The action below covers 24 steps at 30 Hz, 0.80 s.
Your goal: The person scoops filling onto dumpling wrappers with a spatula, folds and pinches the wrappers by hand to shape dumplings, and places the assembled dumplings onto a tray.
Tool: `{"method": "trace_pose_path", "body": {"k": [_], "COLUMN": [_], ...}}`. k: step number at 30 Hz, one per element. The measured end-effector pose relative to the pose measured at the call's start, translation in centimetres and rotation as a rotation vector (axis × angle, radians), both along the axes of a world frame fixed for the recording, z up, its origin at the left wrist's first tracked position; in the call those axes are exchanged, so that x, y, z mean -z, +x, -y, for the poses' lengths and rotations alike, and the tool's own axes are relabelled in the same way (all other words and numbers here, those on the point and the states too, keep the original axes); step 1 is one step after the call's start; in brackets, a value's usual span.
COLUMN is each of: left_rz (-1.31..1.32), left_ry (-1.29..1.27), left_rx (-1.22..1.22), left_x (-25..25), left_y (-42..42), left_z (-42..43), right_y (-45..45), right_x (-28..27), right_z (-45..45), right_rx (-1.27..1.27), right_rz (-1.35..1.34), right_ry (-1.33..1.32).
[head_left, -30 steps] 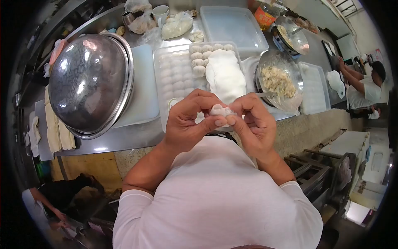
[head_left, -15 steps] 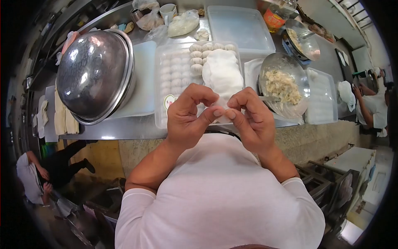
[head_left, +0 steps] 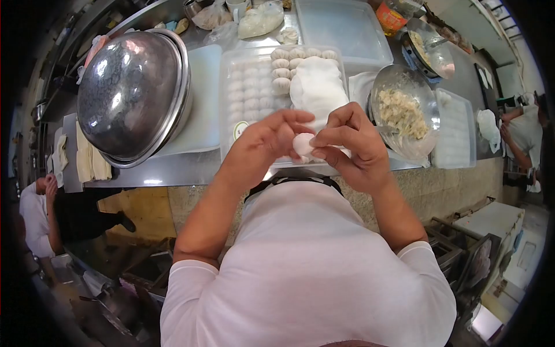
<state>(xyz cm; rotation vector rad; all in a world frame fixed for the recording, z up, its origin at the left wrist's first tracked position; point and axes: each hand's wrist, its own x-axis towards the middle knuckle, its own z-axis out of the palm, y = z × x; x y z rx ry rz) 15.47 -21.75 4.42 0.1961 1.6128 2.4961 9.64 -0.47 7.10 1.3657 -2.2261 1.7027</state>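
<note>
A small white dumpling [head_left: 303, 144] is pinched between the thumb and fingertips of my right hand [head_left: 355, 147]. My left hand [head_left: 260, 144] is just left of it, fingers stretched and apart; whether they touch the dumpling I cannot tell. Beyond my hands overlaps a stack of thin white dumpling wrappers [head_left: 317, 87], lying over a plastic tray [head_left: 224, 95]. Rows of finished dumplings [head_left: 281, 73] fill the tray's visible part, some under a translucent cover. To the right, a metal bowl [head_left: 425, 87] holds pale chopped filling [head_left: 404, 113].
A large domed metal lid [head_left: 130, 95] covers a bowl on the left. Behind are an empty plastic tray [head_left: 347, 34], a bagged white mass [head_left: 261, 20] and an oil bottle [head_left: 396, 14]. Another tray [head_left: 454, 130] stands right. Other people [head_left: 36, 217] are at both sides.
Both hands were pinching together at the dumpling. Now my left fingers have spread and moved away, while the right hand keeps hold. The view has shifted slightly.
</note>
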Motion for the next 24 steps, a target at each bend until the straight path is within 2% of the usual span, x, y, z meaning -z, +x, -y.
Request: {"method": "trace_pose_path", "body": {"k": [1, 2, 3, 4, 6, 7, 9, 12, 13, 15, 19, 22, 24], "left_rz": [0.393, 0.310, 0.315, 0.289, 0.276, 0.278, 0.274, 0.248, 0.249, 0.204, 0.155, 0.134, 0.086], "left_ry": [0.363, 0.452, 0.450, 0.362, 0.279, 0.281, 0.152, 0.008, 0.007, -0.026, -0.037, -0.004, -0.156], "left_rx": [0.202, 0.310, 0.312, 0.191, -0.009, -0.007, -0.112, -0.021, -0.014, -0.036, -0.070, -0.108, -0.195], "left_x": [0.0, 1.7, 2.1, 2.4, 2.1, 1.8, 1.6, 1.9, 2.0, 2.3, 2.8, 2.9, 2.8], "left_y": [-0.1, -0.2, -0.4, -0.7, -0.8, -0.8, -0.8, -0.9, -0.9, -1.0, -0.9, -1.0, -1.8], "left_z": [0.5, 1.0, 1.1, 1.1, 1.2, 1.2, 1.2, 1.8, 1.8, 1.6, 1.2, 1.3, 2.3], "right_y": [-0.4, -0.8, -0.8, -0.5, 0.3, 0.5, 1.0, 1.5, 1.6, 1.7, 2.1, 2.1, 1.9], "right_x": [0.2, 0.5, 0.9, 1.4, 2.5, 3.1, 4.2, 4.8, 5.1, 5.6, 6.8, 7.0, 6.6], "right_z": [0.1, 0.1, 0.2, 0.3, 0.5, 0.7, 1.4, 3.1, 3.6, 4.4, 5.0, 5.0, 4.6], "right_rx": [0.000, -0.002, -0.001, 0.003, 0.081, 0.083, 0.103, 0.218, 0.225, 0.316, 0.384, 0.372, 0.312], "right_rz": [0.001, -0.040, -0.080, -0.075, 0.488, 0.490, 0.725, 0.602, 0.604, 0.418, 0.396, 0.417, 0.782], "right_ry": [-0.001, 0.055, 0.110, 0.108, 0.017, 0.018, -0.123, 0.025, 0.023, 0.003, -0.014, 0.024, 0.015]}}
